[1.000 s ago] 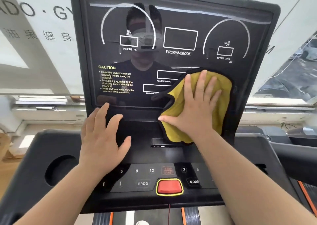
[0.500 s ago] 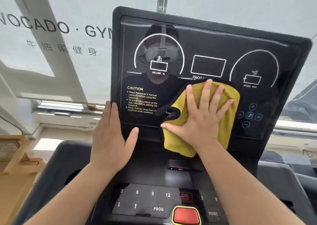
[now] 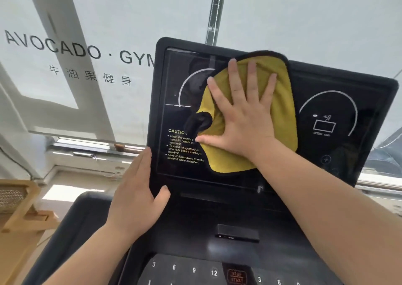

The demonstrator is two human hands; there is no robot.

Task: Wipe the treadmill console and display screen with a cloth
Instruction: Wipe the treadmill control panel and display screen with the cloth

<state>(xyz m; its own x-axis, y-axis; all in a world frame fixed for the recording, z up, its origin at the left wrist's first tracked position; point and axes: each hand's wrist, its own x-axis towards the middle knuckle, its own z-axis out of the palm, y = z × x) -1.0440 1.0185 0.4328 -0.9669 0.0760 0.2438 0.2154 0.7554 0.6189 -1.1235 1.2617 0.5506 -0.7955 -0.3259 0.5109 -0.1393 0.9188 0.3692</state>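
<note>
1. Left hand (image 3: 134,200): fingers straight, holding nothing, braced flat on the screen's (image 3: 309,82) left edge; bare skin could smudge the glossy black panel.
2. Cloth (image 3: 280,115): plush yellow, black-hemmed, roundish, on the screen's upper middle; the fold at its left could drag loose.
3. Right hand (image 3: 243,119): fingers spread flat, pressing the cloth; hard pressure might trigger the touch icons (image 3: 326,159) at right.

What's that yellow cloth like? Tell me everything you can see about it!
The cloth is yellow and fuzzy, like microfibre, with a black stitched border and a black fold curling out at its left edge. It lies spread flat against the display screen, covering the upper middle and reaching the top frame. The right hand presses on it with straight, spread fingers. Nothing else touches it.
</note>
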